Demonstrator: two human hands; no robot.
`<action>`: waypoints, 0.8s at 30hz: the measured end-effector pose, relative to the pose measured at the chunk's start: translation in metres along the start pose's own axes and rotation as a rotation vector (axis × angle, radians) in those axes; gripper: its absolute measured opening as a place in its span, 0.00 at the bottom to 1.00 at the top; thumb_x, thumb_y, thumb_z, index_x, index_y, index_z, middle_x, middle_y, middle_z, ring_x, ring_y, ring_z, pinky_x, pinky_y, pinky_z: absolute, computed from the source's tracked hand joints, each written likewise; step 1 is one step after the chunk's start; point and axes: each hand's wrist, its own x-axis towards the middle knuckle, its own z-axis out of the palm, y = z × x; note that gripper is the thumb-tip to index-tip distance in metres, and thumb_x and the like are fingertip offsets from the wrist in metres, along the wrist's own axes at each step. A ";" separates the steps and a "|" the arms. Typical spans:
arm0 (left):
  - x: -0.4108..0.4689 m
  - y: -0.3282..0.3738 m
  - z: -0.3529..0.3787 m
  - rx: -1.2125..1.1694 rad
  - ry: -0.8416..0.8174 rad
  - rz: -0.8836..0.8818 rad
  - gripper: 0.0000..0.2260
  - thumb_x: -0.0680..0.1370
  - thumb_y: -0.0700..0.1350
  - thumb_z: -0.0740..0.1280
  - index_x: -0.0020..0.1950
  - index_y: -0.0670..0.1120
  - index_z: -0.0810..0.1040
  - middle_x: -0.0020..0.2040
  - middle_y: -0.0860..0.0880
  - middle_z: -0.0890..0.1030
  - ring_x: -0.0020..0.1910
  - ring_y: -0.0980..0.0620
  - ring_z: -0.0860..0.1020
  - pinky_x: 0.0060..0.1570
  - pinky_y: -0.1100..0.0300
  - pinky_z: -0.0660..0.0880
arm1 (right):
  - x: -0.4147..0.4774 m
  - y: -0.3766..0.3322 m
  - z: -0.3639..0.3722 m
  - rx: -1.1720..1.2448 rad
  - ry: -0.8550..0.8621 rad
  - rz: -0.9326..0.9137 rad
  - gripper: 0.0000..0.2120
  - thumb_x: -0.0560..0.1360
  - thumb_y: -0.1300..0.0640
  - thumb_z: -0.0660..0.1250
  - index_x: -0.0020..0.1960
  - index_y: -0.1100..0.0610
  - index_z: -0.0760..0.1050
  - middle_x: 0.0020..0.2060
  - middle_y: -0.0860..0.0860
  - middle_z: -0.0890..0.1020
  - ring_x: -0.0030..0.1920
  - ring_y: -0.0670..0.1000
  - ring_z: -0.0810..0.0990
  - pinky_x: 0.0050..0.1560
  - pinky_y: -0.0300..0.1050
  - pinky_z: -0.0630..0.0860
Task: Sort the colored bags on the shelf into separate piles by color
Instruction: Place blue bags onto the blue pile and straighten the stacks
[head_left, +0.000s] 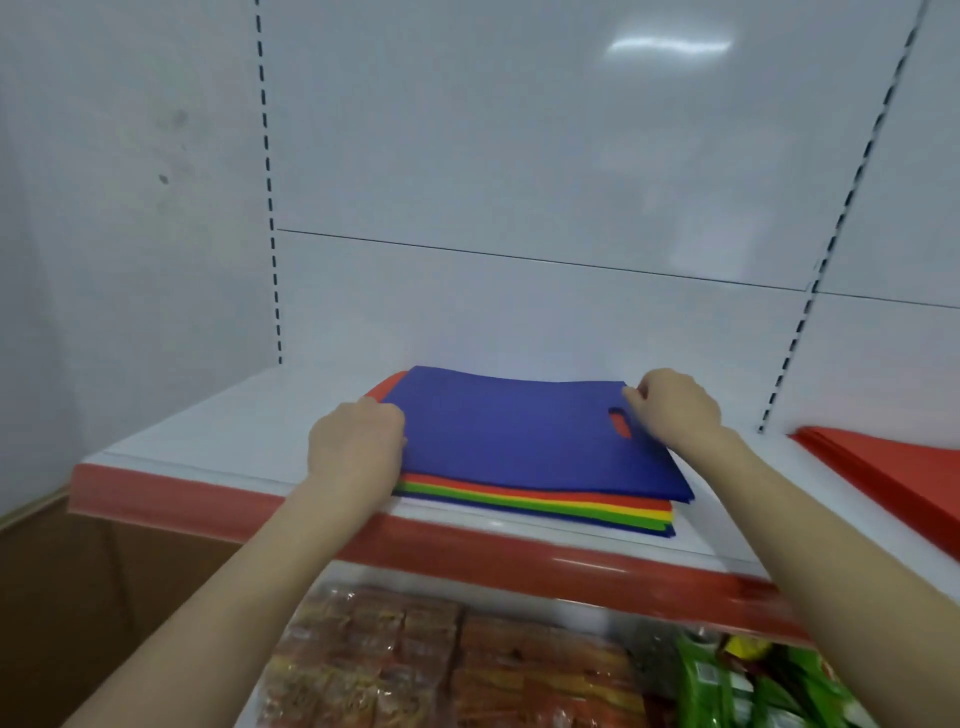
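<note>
A stack of flat colored bags lies on the white shelf (218, 441). A blue bag (509, 436) with a cut-out handle is on top; red, yellow, green and blue edges (545, 506) show beneath it. My left hand (356, 449) grips the blue bag's left edge, fingers curled under it. My right hand (675, 410) pinches the bag's far right corner by the handle hole. A separate pile of red bags (893, 473) lies on the shelf at the right.
The shelf has a red front strip (467, 551) and a white back panel with slotted uprights (810, 312). Below are packaged goods (441, 670) and green packets (737, 686). A brown cardboard box (78, 597) stands at the lower left.
</note>
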 end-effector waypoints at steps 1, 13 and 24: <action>0.004 0.000 0.001 0.015 -0.006 -0.022 0.14 0.80 0.51 0.59 0.59 0.44 0.74 0.58 0.44 0.75 0.58 0.44 0.74 0.51 0.55 0.71 | 0.005 0.005 0.001 -0.020 -0.036 0.046 0.14 0.79 0.51 0.58 0.43 0.61 0.72 0.45 0.58 0.78 0.43 0.57 0.73 0.42 0.43 0.66; 0.015 0.002 0.008 -0.019 -0.069 -0.059 0.16 0.79 0.56 0.59 0.50 0.43 0.74 0.53 0.44 0.76 0.53 0.43 0.75 0.43 0.57 0.69 | 0.012 0.012 0.014 -0.147 -0.015 -0.006 0.15 0.79 0.53 0.60 0.36 0.59 0.66 0.33 0.52 0.71 0.37 0.55 0.71 0.35 0.43 0.64; 0.010 0.010 0.003 0.096 -0.102 -0.179 0.25 0.78 0.64 0.53 0.55 0.44 0.75 0.56 0.45 0.73 0.55 0.46 0.72 0.46 0.58 0.68 | 0.013 0.014 0.012 -0.183 0.030 -0.088 0.08 0.80 0.56 0.59 0.46 0.60 0.70 0.42 0.53 0.72 0.41 0.54 0.70 0.40 0.44 0.65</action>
